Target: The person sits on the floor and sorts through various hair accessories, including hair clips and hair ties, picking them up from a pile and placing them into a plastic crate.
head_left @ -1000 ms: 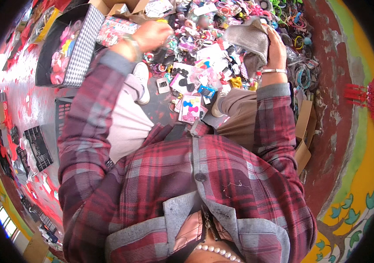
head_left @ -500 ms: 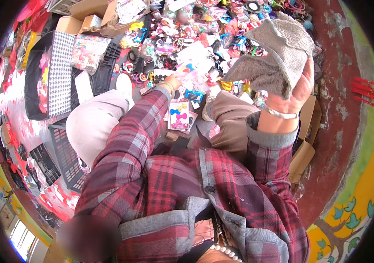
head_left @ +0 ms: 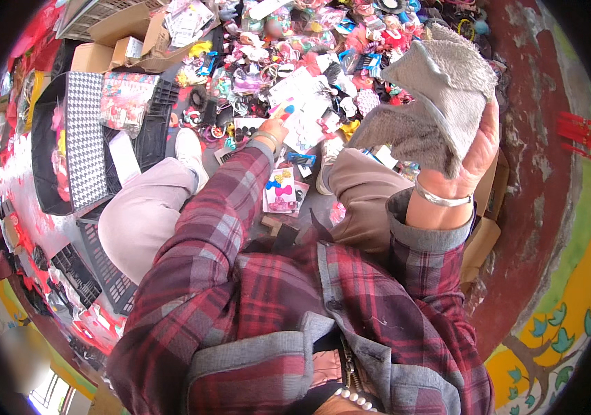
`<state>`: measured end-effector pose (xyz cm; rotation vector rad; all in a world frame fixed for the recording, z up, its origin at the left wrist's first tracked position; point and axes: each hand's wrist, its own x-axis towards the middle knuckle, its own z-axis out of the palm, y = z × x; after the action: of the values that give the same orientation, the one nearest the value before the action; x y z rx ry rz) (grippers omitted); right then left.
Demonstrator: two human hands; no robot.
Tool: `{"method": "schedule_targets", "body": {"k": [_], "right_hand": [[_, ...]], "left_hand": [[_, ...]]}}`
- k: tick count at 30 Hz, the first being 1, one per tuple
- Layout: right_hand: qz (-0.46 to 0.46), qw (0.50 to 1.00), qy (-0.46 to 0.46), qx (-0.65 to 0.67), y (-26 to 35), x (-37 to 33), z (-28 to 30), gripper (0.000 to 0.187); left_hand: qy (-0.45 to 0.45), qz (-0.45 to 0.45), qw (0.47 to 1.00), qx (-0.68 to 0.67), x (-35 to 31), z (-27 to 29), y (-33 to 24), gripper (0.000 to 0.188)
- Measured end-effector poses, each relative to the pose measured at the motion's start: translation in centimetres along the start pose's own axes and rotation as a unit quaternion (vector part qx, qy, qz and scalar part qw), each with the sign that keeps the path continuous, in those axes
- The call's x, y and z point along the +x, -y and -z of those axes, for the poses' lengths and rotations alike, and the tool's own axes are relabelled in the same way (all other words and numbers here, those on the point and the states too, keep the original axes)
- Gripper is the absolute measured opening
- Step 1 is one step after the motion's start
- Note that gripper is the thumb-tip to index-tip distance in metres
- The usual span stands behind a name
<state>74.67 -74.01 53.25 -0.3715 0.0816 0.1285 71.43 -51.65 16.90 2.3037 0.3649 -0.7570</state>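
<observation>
Right hand (head_left: 474,149) grips the cloth (head_left: 441,83) off right, prob to clear the cards (head_left: 302,133); can't tell what's in my left hand (head_left: 274,129).

Houndstooth box (head_left: 84,142), carton (head_left: 93,58); leafy mural (head_left: 562,340); red strands (head_left: 583,137), possibly beads.

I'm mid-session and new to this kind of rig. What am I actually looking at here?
There's no machine: these are a person's bare hands. The view looks down from the left one of two head-worn fisheye cameras, so straight edges bend near the rim.

The right hand holds up a grey cloth. The left hand is down by a pile of small colourful accessories; whether it grips anything isn't clear.

On the floor, a card with coloured bows lies between the legs. Leftward stand a houndstooth-sided box and a grey plastic basket.
</observation>
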Motion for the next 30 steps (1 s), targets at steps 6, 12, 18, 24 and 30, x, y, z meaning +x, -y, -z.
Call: {"method": "schedule_targets", "body": {"k": [6, 12, 18, 24, 30], "right_hand": [[0.054, 0.994, -0.071, -0.061, -1.2, 0.1, -1.5, 0.023], [0.087, 0.984, -0.009, -0.152, -3.7, 0.3, -1.8, 0.026], [0.23, 0.813, 0.193, -0.499, -11.9, -0.7, -5.6, 0.024], [0.325, 0.638, 0.217, -0.664, -14.1, -1.7, -6.7, 0.027], [0.302, 0.668, 0.305, -0.607, -13.5, -1.9, -6.5, 0.024]], "left_hand": [[0.021, -0.094, 0.873, -0.479, -2.5, 9.1, -1.1, 0.022], [0.065, -0.19, 0.689, -0.697, -12.8, 19.7, -7.9, 0.035], [0.114, -0.246, 0.632, -0.726, -22.2, 22.9, -13.0, 0.041], [0.225, -0.253, 0.581, -0.74, -25.8, 25.1, -11.9, 0.046], [0.14, -0.343, 0.572, -0.731, -24.8, 24.3, -12.1, 0.057]]}}
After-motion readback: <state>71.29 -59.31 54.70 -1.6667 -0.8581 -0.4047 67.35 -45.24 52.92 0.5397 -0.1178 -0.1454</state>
